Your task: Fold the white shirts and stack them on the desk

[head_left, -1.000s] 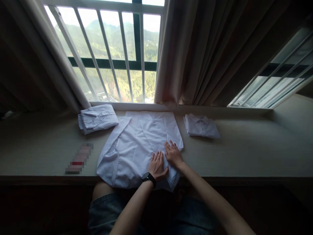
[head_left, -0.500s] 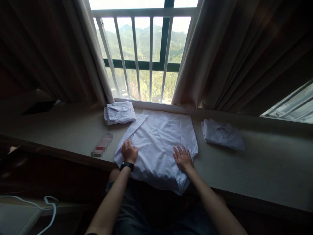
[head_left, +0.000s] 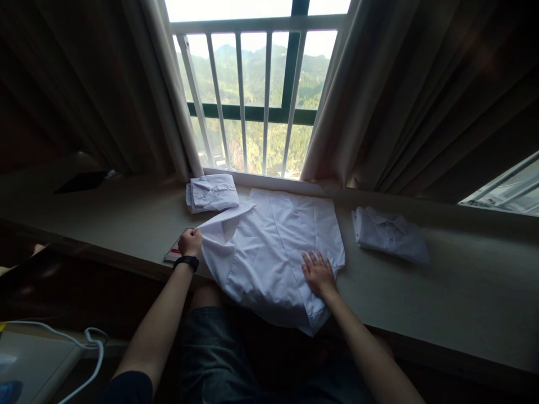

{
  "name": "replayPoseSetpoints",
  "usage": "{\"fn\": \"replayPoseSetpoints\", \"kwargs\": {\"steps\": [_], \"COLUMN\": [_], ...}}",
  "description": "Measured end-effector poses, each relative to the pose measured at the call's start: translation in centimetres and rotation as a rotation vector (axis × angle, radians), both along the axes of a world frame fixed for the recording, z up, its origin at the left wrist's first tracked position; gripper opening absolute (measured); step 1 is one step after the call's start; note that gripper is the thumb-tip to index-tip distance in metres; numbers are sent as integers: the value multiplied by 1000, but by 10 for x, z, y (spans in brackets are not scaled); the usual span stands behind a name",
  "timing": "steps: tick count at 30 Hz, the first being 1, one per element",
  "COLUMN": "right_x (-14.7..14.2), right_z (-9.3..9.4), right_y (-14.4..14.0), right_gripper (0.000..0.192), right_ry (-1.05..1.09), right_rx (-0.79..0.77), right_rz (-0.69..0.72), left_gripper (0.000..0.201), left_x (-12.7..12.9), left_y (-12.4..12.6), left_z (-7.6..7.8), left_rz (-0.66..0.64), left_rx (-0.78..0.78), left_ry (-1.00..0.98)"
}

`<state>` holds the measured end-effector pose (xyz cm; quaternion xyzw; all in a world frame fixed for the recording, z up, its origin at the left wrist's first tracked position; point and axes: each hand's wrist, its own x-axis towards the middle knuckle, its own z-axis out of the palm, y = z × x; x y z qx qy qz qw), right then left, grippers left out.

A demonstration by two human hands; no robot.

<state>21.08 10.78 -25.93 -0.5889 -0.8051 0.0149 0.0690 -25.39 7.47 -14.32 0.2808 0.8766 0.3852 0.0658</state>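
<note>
Along matte beige sill (head_left: 421, 292), left hand (head_left: 190, 242) pinches creased white shirt (head_left: 269, 252); right hand (head_left: 318, 274) lies flat, open.

Daylight pours through a barred window (head_left: 256, 95), green hills beyond. Heavy brown curtains (head_left: 404, 95) hang either side, dim and shadowed. A long pale surface (head_left: 463, 292) runs beneath the sill, second window (head_left: 505, 191) at the far right.
</note>
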Motion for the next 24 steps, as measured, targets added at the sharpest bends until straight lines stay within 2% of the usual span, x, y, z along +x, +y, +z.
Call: {"fn": "replayPoseSetpoints", "kwargs": {"steps": [3,6,11,14,16,20,22,24], "right_x": [0,0,0,0,-1,-1,0,0], "right_z": [-1,-1,0,1,1,3,3,3], "right_y": [0,0,0,0,-1,-1,-2,-1], "right_gripper": [55,54,54,54,54,53,53,53], "right_ry": [4,6,8,0,-13,-34,-42,-51], "right_rx": [-7,-5,-6,-9,-15,-21,-23,-24], "right_rz": [-5,-8,-8,-7,-12,-8,0,6], "left_gripper": [24,25,21,36,48,50,48,44], "left_x": [-11,-20,-24,-23,-21,-5,7,18], "left_y": [5,4,-23,-39,-41,-22,-5,13], "left_z": [9,9,-2,-2,2,9,9,5], "left_rz": [69,90,121,130,32,-435,-598,-680], "left_rx": [137,218,243,209,111,-294,-446,-521], "left_ry": [-89,-204,-274,-204,-11,558,694,742]}}
